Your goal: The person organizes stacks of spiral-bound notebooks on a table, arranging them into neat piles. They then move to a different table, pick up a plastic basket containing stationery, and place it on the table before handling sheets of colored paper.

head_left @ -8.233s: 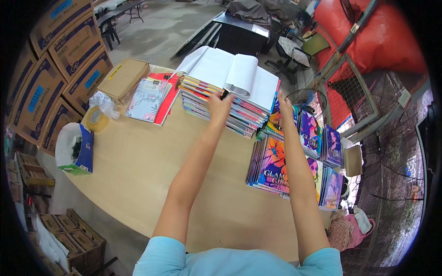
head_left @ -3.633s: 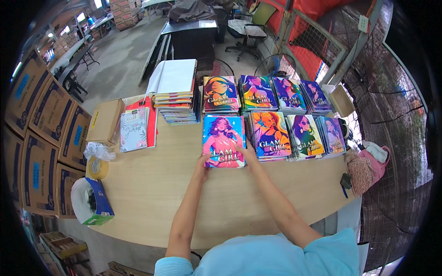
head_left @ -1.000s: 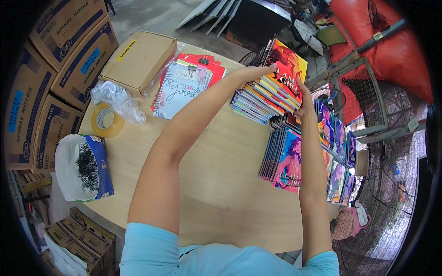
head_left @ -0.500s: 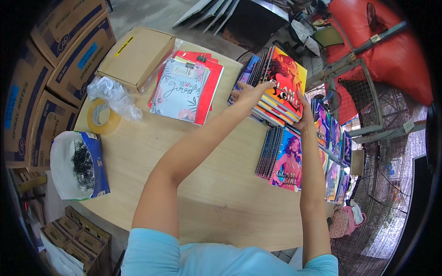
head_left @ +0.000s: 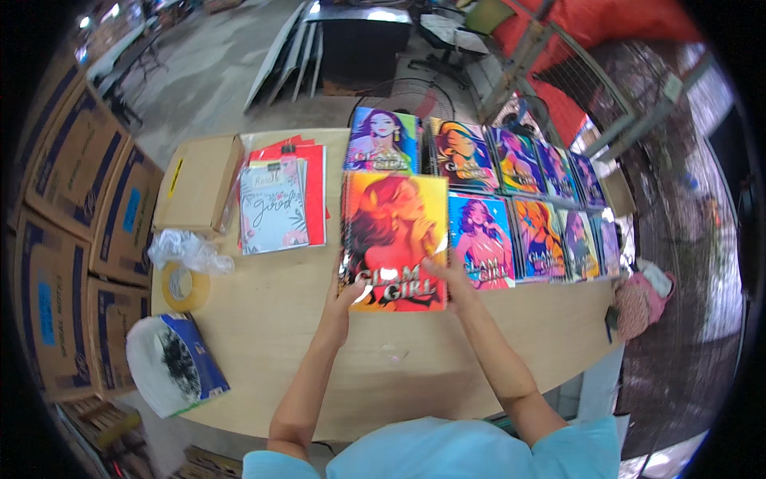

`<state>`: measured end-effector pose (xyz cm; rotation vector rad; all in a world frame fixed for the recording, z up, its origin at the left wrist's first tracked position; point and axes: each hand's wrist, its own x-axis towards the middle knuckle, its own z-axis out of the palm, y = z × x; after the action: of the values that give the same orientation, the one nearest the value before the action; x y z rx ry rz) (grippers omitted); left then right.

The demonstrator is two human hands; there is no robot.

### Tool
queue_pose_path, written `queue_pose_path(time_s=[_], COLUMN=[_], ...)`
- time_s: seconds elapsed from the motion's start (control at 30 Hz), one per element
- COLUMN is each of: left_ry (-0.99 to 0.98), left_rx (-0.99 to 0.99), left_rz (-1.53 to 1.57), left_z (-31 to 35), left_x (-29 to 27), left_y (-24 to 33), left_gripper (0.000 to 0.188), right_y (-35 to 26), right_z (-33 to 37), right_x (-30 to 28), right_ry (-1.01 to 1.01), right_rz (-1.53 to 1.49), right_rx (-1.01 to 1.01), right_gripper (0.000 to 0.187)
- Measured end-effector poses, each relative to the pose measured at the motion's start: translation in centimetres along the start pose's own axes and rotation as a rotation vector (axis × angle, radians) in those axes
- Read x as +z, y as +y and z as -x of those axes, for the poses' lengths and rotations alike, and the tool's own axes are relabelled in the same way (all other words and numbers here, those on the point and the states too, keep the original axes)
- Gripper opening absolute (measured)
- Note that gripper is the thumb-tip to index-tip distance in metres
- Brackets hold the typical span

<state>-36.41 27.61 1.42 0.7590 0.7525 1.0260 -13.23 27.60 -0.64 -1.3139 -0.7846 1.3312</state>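
Note:
A red and orange spiral notebook [head_left: 399, 239] with a woman's profile on its cover is held upright-side toward me above the table. My left hand [head_left: 341, 305] grips its lower left edge, thumb over the front. On the lower right edge, my right hand [head_left: 452, 281] closes the same way. Whether more notebooks lie beneath this cover is hidden from here. Just behind it stands a purple and green notebook stack [head_left: 384, 144]. To its right sits a pink and blue notebook stack [head_left: 482, 239], close to my right hand.
Two rows of notebook stacks [head_left: 464, 156] run along the table's right side. A flat cardboard box [head_left: 198, 184], clipped papers with a floral notebook [head_left: 274, 206], crumpled plastic [head_left: 190, 251], a yellow tape roll [head_left: 185, 287] and a blue-and-white package [head_left: 179, 363] occupy the left. Cartons [head_left: 76, 172] are piled beyond.
Both hands have drawn the red and orange notebook away from the stacks at the right and back toward me. The purple and green stack behind is now uncovered. My view has turned.

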Motion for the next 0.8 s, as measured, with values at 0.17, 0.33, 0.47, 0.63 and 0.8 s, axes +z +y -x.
queue_pose_path(time_s=[0.17,0.33,0.47,0.63,0.8], left_ry=[0.092,0.079,0.087,0.321,0.288], left_rx=[-0.121,-0.158,-0.186,-0.232,-0.234], left_rz=[0.109,0.153,0.132,-0.445,-0.317], left_z=[-1.1,-3.0,-4.2,-5.1,-10.4], left_x=[-3.9,-3.6,-2.9,-4.8,-4.0], left_y=[-5.1,-6.4,-7.0,-4.8,-2.0], left_gripper=[0.037,0.032,0.041,0.074,0.107], right_y=[1.5,2.2,4.1,4.8,5.1], right_z=[1.5,-1.1,-2.0,0.9,5.3], right_x=[2.6,1.6,0.7,0.8,1.9], right_ry=[-0.082,-0.002,0.095,0.289,0.382], right_rz=[-0.277,-0.038,0.298,0.598,0.152], right_rx=[0.120,0.070,-0.035,-0.141,-0.192], right_gripper=[0.078,0.072,0.078,0.095,0.070])
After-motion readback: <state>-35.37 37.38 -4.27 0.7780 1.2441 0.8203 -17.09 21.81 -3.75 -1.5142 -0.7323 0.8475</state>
